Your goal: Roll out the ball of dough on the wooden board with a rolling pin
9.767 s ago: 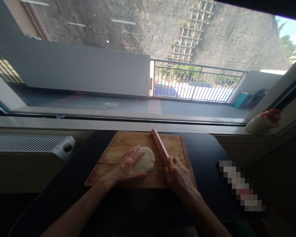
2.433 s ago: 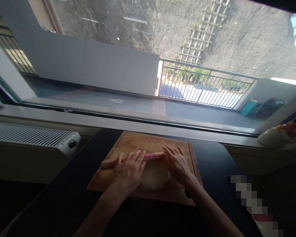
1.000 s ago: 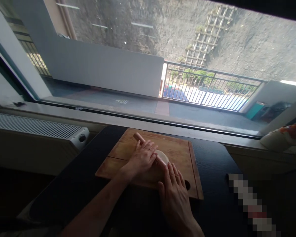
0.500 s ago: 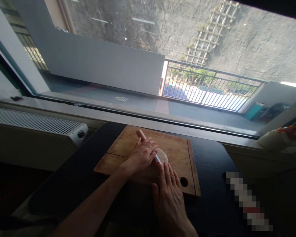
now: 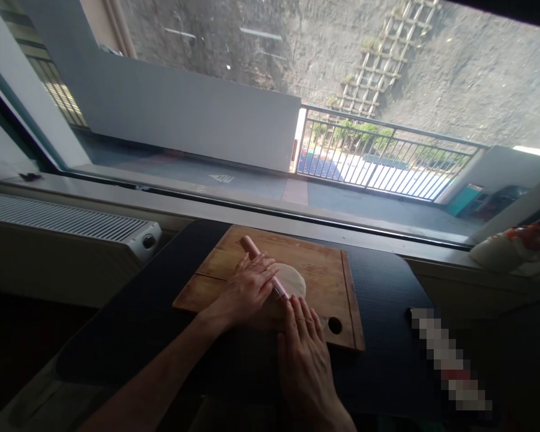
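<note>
A wooden rolling pin (image 5: 251, 246) lies slantwise across a pale, flat round of dough (image 5: 292, 282) on the wooden cutting board (image 5: 317, 255). My left hand (image 5: 252, 282) rests over the pin's middle with its fingers stretched out, palm down. At the near end of the pin, the fingertips of my right hand (image 5: 303, 342) press flat on it, fingers extended and fairly close together. Neither hand is wrapped round the pin. Most of the dough shows to the right of the pin; its left edge is hidden under the pin and my left hand.
The board lies on a dark table (image 5: 387, 288) by a large window. A white radiator (image 5: 72, 219) stands at left below the sill. On the sill at right sits a pale container (image 5: 499, 255) with something orange on top. A blurred-out item (image 5: 450, 360) lies at the table's right.
The rolling pin has moved left across the dough, and both hands have shifted left with it, my left hand more. More of the dough's surface now shows.
</note>
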The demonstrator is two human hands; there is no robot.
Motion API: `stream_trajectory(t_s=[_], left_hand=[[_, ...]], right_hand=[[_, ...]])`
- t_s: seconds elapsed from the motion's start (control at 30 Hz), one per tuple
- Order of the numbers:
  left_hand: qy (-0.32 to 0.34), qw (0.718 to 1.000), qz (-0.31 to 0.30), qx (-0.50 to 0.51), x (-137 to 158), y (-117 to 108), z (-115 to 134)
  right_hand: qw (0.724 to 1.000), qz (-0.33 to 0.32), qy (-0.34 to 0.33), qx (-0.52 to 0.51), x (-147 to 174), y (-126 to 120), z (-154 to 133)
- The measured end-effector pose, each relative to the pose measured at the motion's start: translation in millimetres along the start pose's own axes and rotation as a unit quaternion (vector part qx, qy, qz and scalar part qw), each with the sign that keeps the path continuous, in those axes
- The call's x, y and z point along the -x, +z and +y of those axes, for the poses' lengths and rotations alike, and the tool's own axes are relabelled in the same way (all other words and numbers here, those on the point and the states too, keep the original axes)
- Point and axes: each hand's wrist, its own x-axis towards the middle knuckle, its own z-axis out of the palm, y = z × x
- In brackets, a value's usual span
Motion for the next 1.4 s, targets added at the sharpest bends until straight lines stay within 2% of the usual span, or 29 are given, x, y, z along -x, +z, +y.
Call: stream_trajectory(t_s=[0.07,0.17,0.23,0.3,0.47,0.6,0.67,0.73,0.83,0.93,1.0,1.1,1.17,1.23,1.33,1.4], left_hand=[[-0.001,1.0,-0.01,-0.012,-6,3,4],[0.005,1.0,-0.024,-0.02,-32,14,15],[0.01,0.999,-0.027,-0.02,-45,19,19],[0.009,0.999,-0.025,-0.02,-45,19,17],[-0.037,0.999,-0.01,-0.011,-16,10,8],[-0.104,0.995,0.001,-0.005,-23,25,37],[-0.119,0.993,0.006,-0.009,-31,35,55],[-0.124,0.992,0.005,-0.009,-32,39,63],[-0.121,0.993,-0.01,-0.005,-17,31,51],[-0.126,0.992,-0.021,-0.01,-4,23,43],[-0.13,0.991,-0.024,-0.018,-7,28,54],[-0.126,0.991,-0.028,-0.025,-20,45,84],[-0.117,0.992,-0.028,-0.027,-23,49,91],[-0.107,0.993,-0.032,-0.027,-15,41,80],[-0.097,0.994,-0.045,-0.026,5,20,49],[-0.095,0.994,-0.049,-0.028,12,13,40]], right_hand=[[1.0,0.003,0.013,-0.008,1,-1,10],[0.998,0.013,0.056,-0.011,4,0,32],[0.998,0.028,0.06,-0.019,10,4,33],[0.997,0.049,0.04,-0.041,17,10,19],[0.991,0.075,-0.04,-0.105,26,9,-19],[0.982,0.084,-0.07,-0.155,33,-8,-1],[0.98,0.105,-0.051,-0.163,43,-18,19],[0.979,0.116,-0.008,-0.164,53,-28,40],[0.976,0.114,0.068,-0.172,65,-39,65],[0.967,0.128,0.122,-0.185,70,-44,79],[0.962,0.141,0.135,-0.189,68,-46,83],[0.961,0.154,0.134,-0.188,59,-49,89],[0.961,0.158,0.135,-0.18,52,-53,94],[0.962,0.156,0.143,-0.172,49,-54,100],[0.963,0.149,0.153,-0.167,46,-53,106],[0.964,0.135,0.148,-0.173,38,-51,107]])
